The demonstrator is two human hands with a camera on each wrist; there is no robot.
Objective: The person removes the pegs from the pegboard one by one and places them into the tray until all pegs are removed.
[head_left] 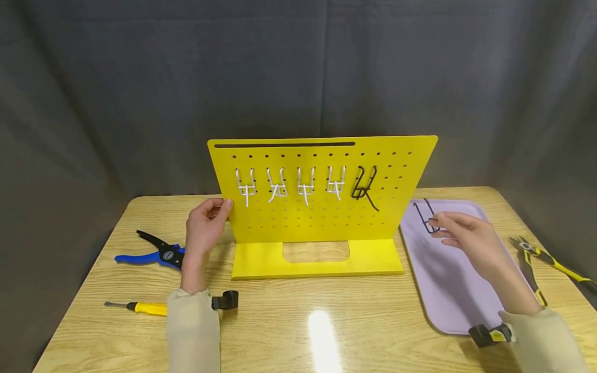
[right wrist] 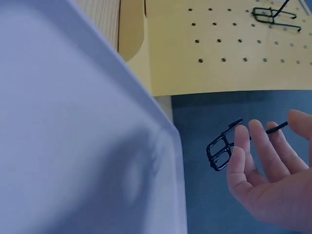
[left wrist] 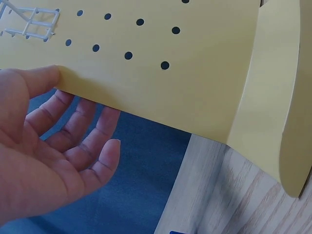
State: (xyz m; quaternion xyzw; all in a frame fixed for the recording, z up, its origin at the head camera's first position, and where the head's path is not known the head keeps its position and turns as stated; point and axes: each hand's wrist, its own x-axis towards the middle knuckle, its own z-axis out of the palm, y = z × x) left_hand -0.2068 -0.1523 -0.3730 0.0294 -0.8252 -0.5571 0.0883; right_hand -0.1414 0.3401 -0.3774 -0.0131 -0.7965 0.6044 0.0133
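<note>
A yellow pegboard (head_left: 322,234) stands upright on its folded base. My left hand (head_left: 205,228) grips its left edge, thumb on the front face and fingers behind, as the left wrist view shows. Along the board hangs a row of several white wire hooks (head_left: 305,187), with one black wire hook (head_left: 361,192) at the right end of the row. Over the tray's far part, my right hand (head_left: 471,243) holds another black wire hook (right wrist: 225,139) by its arm, the two prongs pointing up and away in the head view.
A lilac tray (head_left: 448,290) lies right of the board. Beyond it are yellow-black cutting pliers (head_left: 527,254). On the left lie blue-handled pruning shears (head_left: 170,255) and a yellow screwdriver (head_left: 149,309), partly hidden by my left arm. A dark curtain (head_left: 280,72) hangs behind the table.
</note>
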